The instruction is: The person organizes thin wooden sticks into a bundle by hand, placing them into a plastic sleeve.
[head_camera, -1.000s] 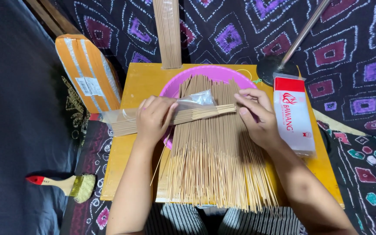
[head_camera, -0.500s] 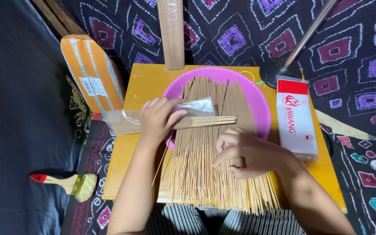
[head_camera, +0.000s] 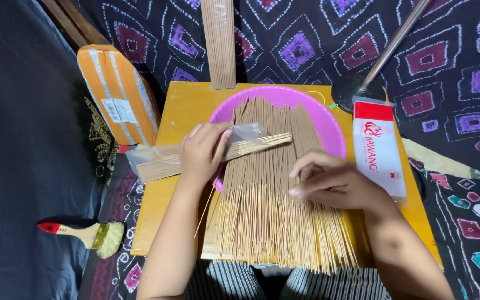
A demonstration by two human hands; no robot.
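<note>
A small yellow wooden table [head_camera: 180,105] sits low over a dark cloth with purple and pink diamond shapes [head_camera: 318,39]. On the table lies a big heap of thin tan incense sticks [head_camera: 268,211]. The far ends of the sticks rest in a round pink plastic bowl [head_camera: 329,119], and the near ends hang a little over the near edge of the table.

The left hand [head_camera: 202,153] is on the left side of the heap. Its fingers are curled round a small bundle of thin sticks in a clear plastic sleeve [head_camera: 156,162]. The bundle lies sideways across the table. Its left end pokes out past the hand, and its right end reaches over the heap and the bowl. The left arm comes up from the near edge, bent a little.

The right hand [head_camera: 334,180] lies flat on the right side of the heap, palm down. Its fingers are spread loose and point left. The fingertips press on the sticks, but the hand does not hold anything. The right arm comes in from the near right corner.

Just right of the bowl lies a long white and red packet [head_camera: 378,150]. At the far edge stands a tall brown stack of sticks [head_camera: 219,44]. To the left leans an orange wrapped parcel [head_camera: 119,91]. On the near left lies a paintbrush with a red handle [head_camera: 84,234].
</note>
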